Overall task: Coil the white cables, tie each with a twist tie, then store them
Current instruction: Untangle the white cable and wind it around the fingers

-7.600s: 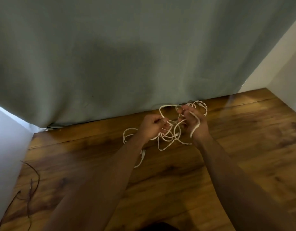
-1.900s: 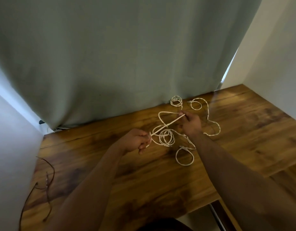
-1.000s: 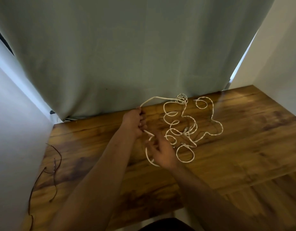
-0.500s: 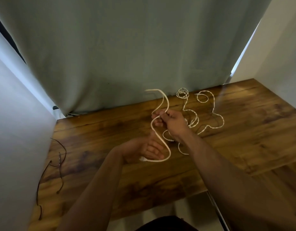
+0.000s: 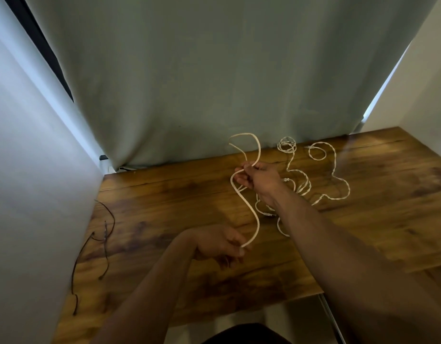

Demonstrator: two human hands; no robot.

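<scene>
1. Hands first: right hand (image 5: 258, 178) is up over the wooden table (image 5: 165, 199), fingers pinching a raised loop of one white cable (image 5: 246, 207).
2. Left hand (image 5: 218, 243), nearer the table's front edge, pinches that cable's lower end.
3. More white cables (image 5: 321, 175) sprawl loose on the table past the right hand, toward the grey curtain (image 5: 202, 78).
4. Thin dark wire (image 5: 105, 234) lies by the table's left edge.
</scene>
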